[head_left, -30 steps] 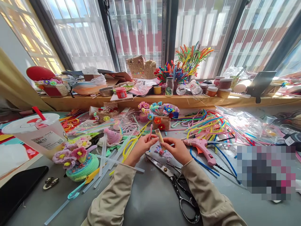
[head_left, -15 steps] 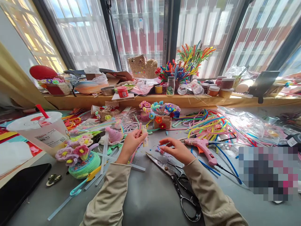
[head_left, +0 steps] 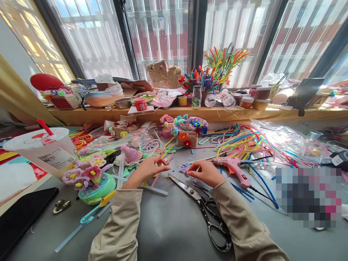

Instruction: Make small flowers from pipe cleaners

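Note:
My left hand (head_left: 150,169) rests low on the grey table (head_left: 168,224), fingers curled round a thin pink pipe cleaner (head_left: 161,155) that slants up past my fingertips. My right hand (head_left: 206,172) lies just to its right, thumb and forefinger pinched on a small purple and pink fuzzy piece (head_left: 186,168) on the table top. Both sleeves are beige. The small yellowish tube I held earlier is out of sight. Large black-handled scissors (head_left: 202,204) lie open under my right wrist. A pink glue gun (head_left: 234,169) lies right of my right hand.
A lidded drink cup with a red straw (head_left: 45,150) and a yarn flower pot (head_left: 92,181) stand at left, a black phone (head_left: 23,214) nearer me. Loose pipe cleaners (head_left: 239,141), plastic bags, a small flower basket (head_left: 187,137) and a cluttered wooden sill (head_left: 217,114) lie beyond.
Both hands have dropped from in front of me to the table. The yellowish tube went from my right hand to my left, then out of view. My right hand now pinches the purple piece.

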The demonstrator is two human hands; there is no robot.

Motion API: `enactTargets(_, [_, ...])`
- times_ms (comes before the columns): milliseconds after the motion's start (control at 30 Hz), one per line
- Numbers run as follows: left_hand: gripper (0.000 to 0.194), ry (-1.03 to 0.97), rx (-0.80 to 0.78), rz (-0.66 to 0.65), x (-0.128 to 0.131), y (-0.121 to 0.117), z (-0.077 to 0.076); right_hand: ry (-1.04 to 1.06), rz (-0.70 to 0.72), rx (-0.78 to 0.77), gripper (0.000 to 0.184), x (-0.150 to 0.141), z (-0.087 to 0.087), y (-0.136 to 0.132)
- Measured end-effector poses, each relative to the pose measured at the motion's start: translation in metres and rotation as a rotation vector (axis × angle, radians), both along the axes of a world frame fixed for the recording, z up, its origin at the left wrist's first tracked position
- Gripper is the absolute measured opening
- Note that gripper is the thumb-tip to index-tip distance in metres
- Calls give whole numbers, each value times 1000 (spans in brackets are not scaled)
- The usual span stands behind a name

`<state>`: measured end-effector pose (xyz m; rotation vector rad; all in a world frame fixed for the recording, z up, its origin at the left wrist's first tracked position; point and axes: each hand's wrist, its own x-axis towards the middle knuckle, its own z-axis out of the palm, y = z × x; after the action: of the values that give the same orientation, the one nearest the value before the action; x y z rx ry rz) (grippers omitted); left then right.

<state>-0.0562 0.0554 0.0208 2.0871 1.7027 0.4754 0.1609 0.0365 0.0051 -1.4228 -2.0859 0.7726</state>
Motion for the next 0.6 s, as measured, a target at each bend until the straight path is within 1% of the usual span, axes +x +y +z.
enactTargets(33, [30, -25, -50, -68, -1, -1, 0, -43, 36, -32, 17, 0, 0, -1])
enactTargets(100, [26, -38, -128, -121, -4, -1, -1, -108, 100, -93, 16, 0, 1, -3])
enactTargets(233, [20, -23, -244, -147, -7, -2, -1, -163, 171, -149, 15, -2, 1, -8])
enactTargets(333, [12, -12, -258, -140, -6, -3, 0, -209, 168, -154, 14, -4, 1, -10])
enactTargets(367, [11, -17, -255, -134, -5, -3, 1, -225, 168, -153, 14, -4, 1, -10])
enactTargets(467, [20, -74, -222, -87, -6, -3, 3, -248, 159, -138, 11, -5, 0, -12])
enactTargets(600, [27, -168, -91, 95, -10, 1, 5, -264, 126, -135, 10, -7, -1, -16])
